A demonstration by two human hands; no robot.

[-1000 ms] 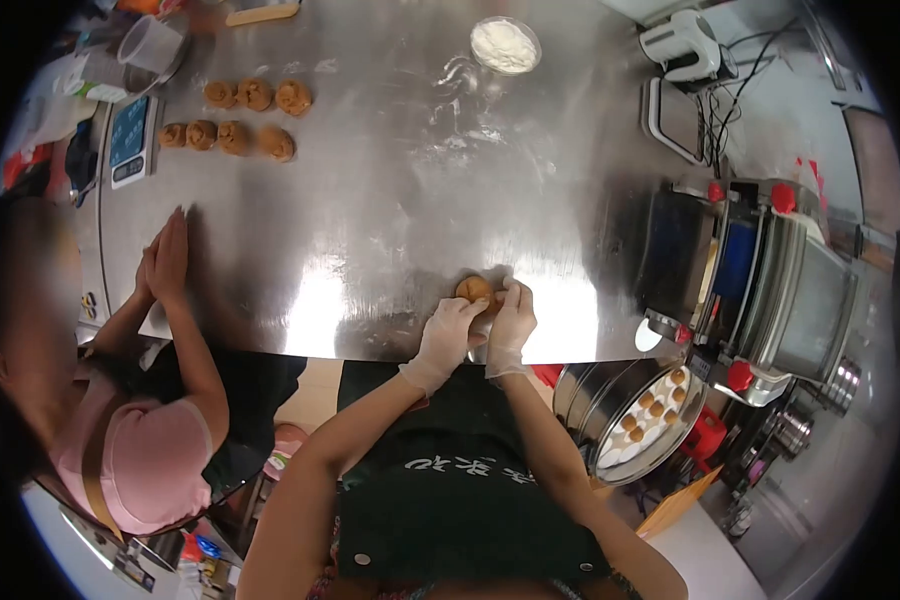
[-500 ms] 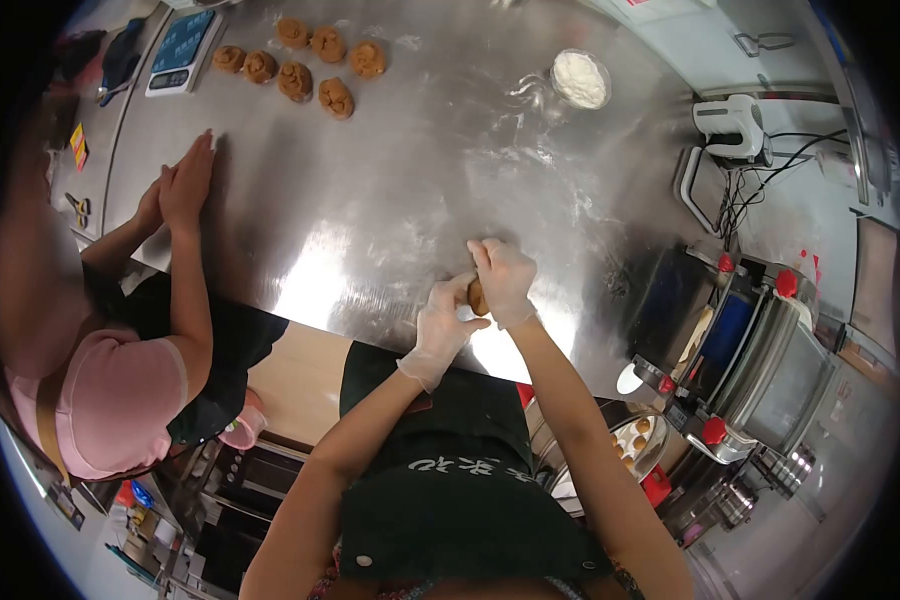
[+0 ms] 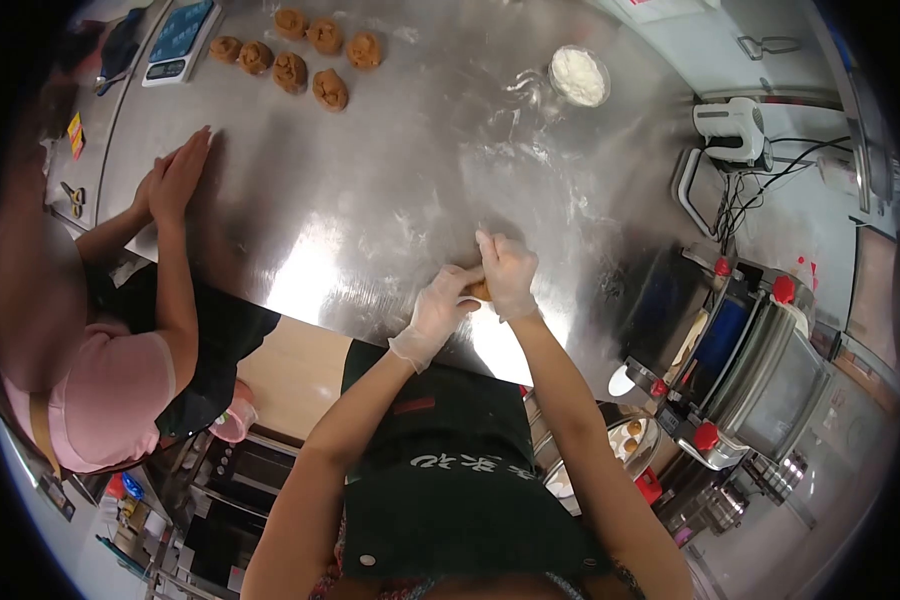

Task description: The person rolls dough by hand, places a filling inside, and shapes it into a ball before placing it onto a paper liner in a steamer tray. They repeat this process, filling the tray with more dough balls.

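A small brown dough ball (image 3: 480,291) shows between my two hands, above the steel table near its front edge. My left hand (image 3: 438,312), in a clear plastic glove, curls its fingers and thumb around the ball's left side. My right hand (image 3: 510,277), gloved as well, is closed with bent fingers against the right side of the dough. Most of the ball is hidden by the hands, and so are some of the right fingertips.
Several brown dough lumps (image 3: 290,72) lie at the back left beside a digital scale (image 3: 178,45). A bowl of white flour (image 3: 579,76) stands at the back right. On the left, a co-worker's hands (image 3: 175,180) are pressed together. A dough-rolling machine (image 3: 740,360) is at the right.
My hands have closed further over the dough ball, so less of it shows. My left hand has risen slightly towards the right one. The co-worker's hands stay together.
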